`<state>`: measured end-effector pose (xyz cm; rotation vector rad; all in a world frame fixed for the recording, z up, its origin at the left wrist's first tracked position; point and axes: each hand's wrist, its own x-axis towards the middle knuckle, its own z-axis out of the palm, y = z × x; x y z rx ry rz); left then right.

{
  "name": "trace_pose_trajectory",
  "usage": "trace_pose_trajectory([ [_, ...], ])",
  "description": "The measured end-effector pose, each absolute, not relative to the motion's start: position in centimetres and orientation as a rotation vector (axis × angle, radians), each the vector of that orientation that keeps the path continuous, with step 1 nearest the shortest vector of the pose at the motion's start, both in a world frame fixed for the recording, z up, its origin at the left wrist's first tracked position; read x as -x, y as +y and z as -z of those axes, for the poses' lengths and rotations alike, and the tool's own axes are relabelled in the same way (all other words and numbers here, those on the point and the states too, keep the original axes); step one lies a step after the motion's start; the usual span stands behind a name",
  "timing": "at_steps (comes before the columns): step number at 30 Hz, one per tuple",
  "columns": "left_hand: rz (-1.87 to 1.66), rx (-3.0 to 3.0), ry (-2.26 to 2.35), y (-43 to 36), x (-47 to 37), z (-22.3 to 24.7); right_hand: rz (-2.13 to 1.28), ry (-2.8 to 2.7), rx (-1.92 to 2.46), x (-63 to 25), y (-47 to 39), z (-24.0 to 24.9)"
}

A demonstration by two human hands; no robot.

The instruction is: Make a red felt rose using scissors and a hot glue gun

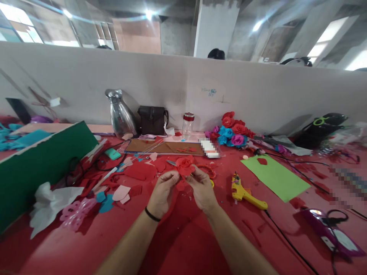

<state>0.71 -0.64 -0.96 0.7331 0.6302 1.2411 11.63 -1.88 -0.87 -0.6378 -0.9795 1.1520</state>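
A red paper flower is held up over the red table between both hands. My left hand, with a black band at the wrist, pinches the flower's lower left side. My right hand has its fingers closed on the right side of the same flower. Just behind the flower, the grey tip of a tool pokes out on the left. Part of a yellow ring shows beside my right hand. The exact spots where the fingertips grip are too small to tell.
Right of my hands lies a yellow glue gun, its cord trailing down. Beyond it are a green sheet and a purple device. Paper scraps and a green board are left. A jar, steel jug and flower bunch stand behind.
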Motion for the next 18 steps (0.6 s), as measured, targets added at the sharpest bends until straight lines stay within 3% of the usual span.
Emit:
trace_pose_trajectory([
  [10, -1.483, -0.688, 0.719, -0.42, -0.83, 0.5, -1.174, -0.903, 0.711, -11.12, -1.86, 1.05],
  [18, -1.32, -0.666, 0.635, -0.61, -0.58, 0.33, -1.253, -0.815, 0.694, -10.83, -1.95, 1.16],
])
